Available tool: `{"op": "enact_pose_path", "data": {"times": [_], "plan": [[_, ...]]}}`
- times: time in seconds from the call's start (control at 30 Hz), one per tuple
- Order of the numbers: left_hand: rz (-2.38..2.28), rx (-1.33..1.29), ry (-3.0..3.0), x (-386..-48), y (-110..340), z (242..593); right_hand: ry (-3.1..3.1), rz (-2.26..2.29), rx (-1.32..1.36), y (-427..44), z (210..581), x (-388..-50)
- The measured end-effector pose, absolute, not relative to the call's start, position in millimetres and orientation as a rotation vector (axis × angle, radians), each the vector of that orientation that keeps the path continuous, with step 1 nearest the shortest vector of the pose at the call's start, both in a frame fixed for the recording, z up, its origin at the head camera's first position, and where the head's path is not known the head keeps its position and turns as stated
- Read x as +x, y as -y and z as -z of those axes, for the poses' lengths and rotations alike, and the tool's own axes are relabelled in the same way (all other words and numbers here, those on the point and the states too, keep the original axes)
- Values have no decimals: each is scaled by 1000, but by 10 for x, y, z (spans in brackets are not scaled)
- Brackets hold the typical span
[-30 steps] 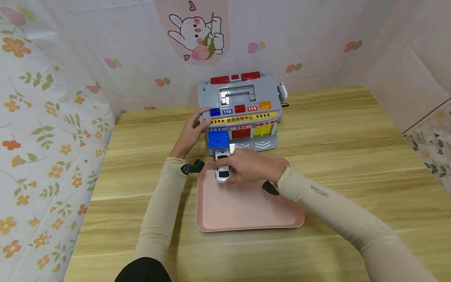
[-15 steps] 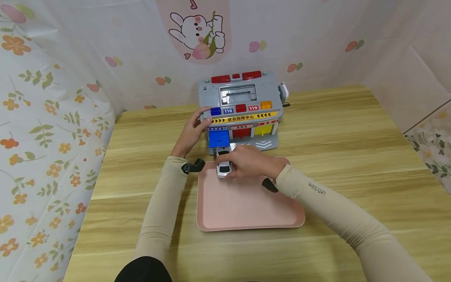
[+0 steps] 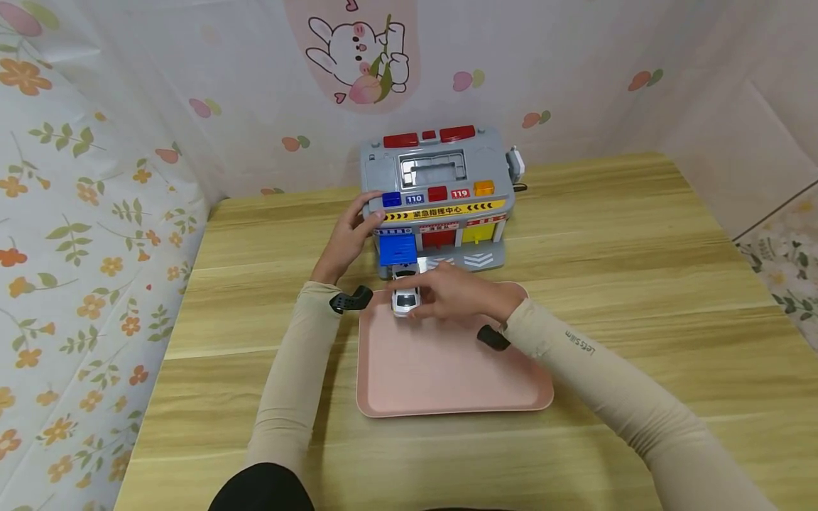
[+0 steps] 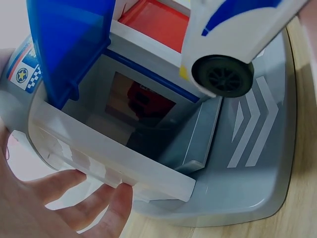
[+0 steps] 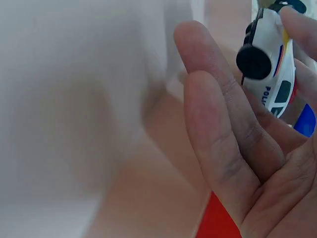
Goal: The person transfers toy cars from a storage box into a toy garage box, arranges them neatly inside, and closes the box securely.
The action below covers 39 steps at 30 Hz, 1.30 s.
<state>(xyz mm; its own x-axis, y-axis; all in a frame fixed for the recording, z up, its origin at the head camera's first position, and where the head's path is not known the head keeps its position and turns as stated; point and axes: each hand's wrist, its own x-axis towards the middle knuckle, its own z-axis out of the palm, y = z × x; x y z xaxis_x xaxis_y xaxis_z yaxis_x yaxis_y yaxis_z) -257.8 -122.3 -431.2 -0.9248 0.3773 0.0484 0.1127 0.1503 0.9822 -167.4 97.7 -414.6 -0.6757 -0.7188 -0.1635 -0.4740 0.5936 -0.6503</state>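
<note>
A white toy police car (image 3: 405, 301) is pinched between the thumb and fingers of my right hand (image 3: 456, 292), over the far left part of the pink tray. Its nose points at the raised blue door (image 3: 398, 250) of a grey toy emergency station (image 3: 441, 213). In the left wrist view the car (image 4: 218, 29) hangs above the station's ramp, outside the dark bay. My left hand (image 3: 347, 238) holds the station's left end, thumb at the front. Several of its fingertips touch the white side wall (image 4: 114, 153). "POLI" shows on the car (image 5: 270, 74) in the right wrist view.
The pink tray (image 3: 447, 369) lies on the wooden table (image 3: 607, 284) in front of the station. Red (image 3: 438, 239) and yellow doors (image 3: 478, 234) stand beside the blue one. A patterned cloth (image 3: 255, 85) hangs behind the table.
My right hand has moved the police car slightly forward, toward the blue-door bay. My left hand stays at the station's left end.
</note>
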Motion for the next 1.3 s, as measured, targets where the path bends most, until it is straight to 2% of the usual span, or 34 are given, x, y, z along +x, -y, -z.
{"op": "enact_pose_path", "data": {"times": [0.27,1.03,1.3], "plan": [[-1888,493,-2209,-2585,1241,4325,-2155,1227,-633,-946,4220,-1635],[-1878,502,-2223,-2591,1190,4334,-2360,1161,-933,-1205,4236,-1789],[-1890,487,-2226,-2592,1200,4353,-2325,1071,-830,-1344,4227,-1872]]}}
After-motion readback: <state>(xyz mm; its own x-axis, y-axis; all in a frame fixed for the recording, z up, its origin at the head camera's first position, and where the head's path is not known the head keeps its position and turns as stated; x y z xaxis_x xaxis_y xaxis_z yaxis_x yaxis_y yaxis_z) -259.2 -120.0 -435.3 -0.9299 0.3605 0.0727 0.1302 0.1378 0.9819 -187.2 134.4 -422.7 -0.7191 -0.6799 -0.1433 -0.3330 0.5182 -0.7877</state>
